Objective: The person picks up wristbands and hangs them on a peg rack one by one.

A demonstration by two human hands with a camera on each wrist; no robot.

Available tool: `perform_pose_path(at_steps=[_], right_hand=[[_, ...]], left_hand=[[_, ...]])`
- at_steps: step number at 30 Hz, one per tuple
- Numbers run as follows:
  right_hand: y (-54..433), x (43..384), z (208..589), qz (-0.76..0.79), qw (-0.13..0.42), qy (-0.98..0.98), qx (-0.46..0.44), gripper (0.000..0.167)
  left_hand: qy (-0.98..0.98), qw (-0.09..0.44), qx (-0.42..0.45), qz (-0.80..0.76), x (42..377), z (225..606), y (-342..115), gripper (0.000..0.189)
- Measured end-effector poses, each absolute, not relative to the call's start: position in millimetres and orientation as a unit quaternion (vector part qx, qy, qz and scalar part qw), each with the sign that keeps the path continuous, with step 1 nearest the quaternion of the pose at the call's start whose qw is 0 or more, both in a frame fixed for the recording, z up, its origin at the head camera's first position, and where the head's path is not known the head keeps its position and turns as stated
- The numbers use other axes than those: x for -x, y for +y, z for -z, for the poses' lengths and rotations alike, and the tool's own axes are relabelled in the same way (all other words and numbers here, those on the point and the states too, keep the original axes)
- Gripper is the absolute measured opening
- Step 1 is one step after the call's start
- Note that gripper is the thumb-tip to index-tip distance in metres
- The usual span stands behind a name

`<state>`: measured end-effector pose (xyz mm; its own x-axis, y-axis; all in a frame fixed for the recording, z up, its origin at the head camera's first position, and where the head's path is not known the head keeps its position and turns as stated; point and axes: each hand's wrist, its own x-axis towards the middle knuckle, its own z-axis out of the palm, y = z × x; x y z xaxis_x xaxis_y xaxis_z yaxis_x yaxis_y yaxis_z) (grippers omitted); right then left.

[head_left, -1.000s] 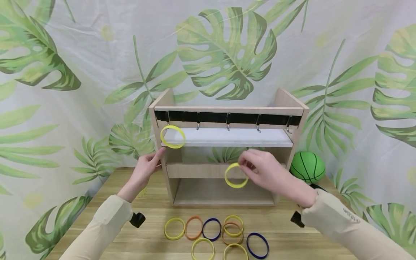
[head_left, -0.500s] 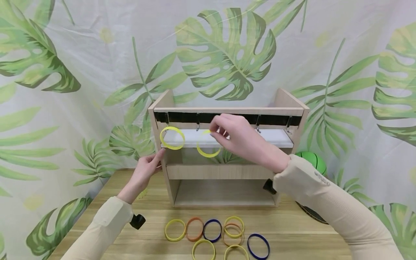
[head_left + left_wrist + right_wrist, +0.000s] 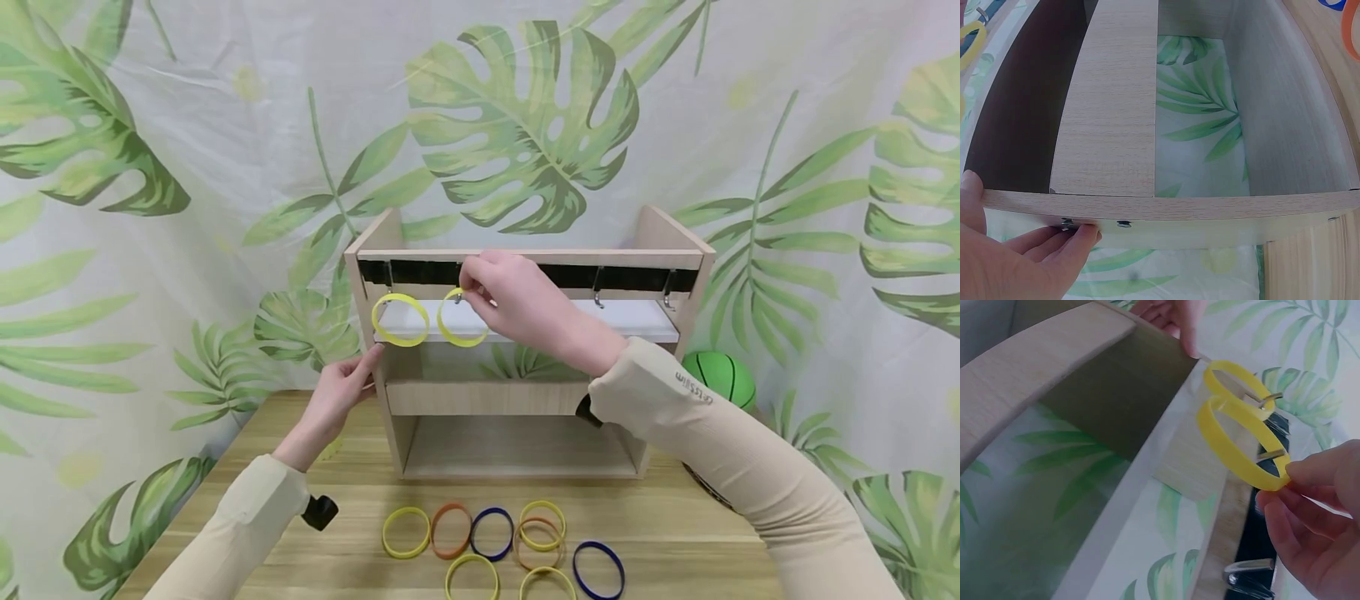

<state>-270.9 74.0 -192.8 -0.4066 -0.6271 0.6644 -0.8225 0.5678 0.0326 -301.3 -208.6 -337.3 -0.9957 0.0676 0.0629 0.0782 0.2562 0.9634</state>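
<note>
A yellow silicone wristband (image 3: 1235,447) is pinched between the thumb and fingers of my right hand (image 3: 517,302), at the second hook from the left. In the right wrist view that hook's metal tip (image 3: 1271,455) shows within the band's loop. Another yellow wristband (image 3: 401,320) hangs from the leftmost hook (image 3: 388,275). My left hand (image 3: 341,392) grips the left side panel (image 3: 1172,205) of the small wooden shelf, thumb at its front edge and fingers along the outer face.
Several yellow, orange and blue wristbands, among them a dark blue wristband (image 3: 598,571), lie on the wooden table (image 3: 330,567) in front of the shelf. More hooks line the black strip (image 3: 633,278) to the right. A green ball (image 3: 720,379) sits behind the right sleeve.
My right hand has carried the yellow wristband up and leftward from in front of the lower shelf to the second hook. The left hand stays on the side panel.
</note>
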Motion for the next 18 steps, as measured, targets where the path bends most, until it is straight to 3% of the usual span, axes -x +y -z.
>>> perform_pose_path(at_steps=[10,18], right_hand=[[71,276,204,-0.126,0.321,-0.842,-0.415,0.011],[87,259,206,-0.153,0.338,-0.828,-0.420,0.003]], left_hand=[[-0.796,0.011,0.053,0.603,304,340,-209,0.073],[-0.794,0.005,0.048,0.606,303,338,-209,0.075]])
